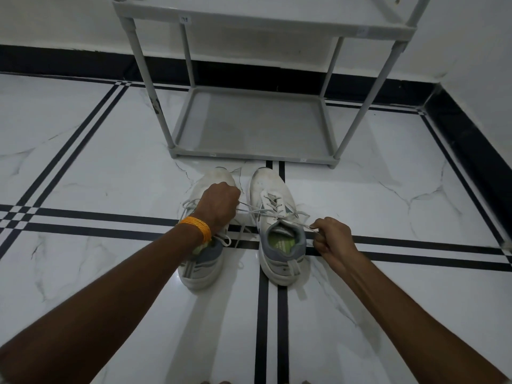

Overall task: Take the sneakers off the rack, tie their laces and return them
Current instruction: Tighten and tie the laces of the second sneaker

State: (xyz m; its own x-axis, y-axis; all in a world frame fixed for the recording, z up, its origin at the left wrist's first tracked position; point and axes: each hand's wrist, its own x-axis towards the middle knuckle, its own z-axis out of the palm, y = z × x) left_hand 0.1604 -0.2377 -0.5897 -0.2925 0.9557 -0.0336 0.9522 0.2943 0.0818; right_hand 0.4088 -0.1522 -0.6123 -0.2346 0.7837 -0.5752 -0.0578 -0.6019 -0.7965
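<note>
Both white mesh sneakers with grey heel collars stand side by side on the white marble floor (83,162), toes pointing at the grey plastic shoe rack (249,126), whose bottom shelf sits bare just beyond them. That placement keeps the tongues and laces facing you and the return trip short.

You are working on the right sneaker (274,217). Your right hand (332,242) is closed in a pinch grip on one end of its white lace (302,224), drawn out to the right of the shoe's collar. Your left hand (219,206), with an orange thread band at the wrist (195,228), is closed in a fist on the other end, which runs taut from the eyelets across the gap between the shoes. To do that, the left hand hovers over the left sneaker (199,261) and hides its tongue. The two ends pull apart in opposite directions, which by my reading is you cinching the first crossing snug before forming loops.

The left sneaker's laces show slack, with a loose loop lying beside its collar, though I can't tell whether a knot is there. I'd judge the task roughly at its middle: shoes off the rack, one being tied, neither returned.

Keep the tension even, or the shoe will skate sideways on the polished floor.
</note>
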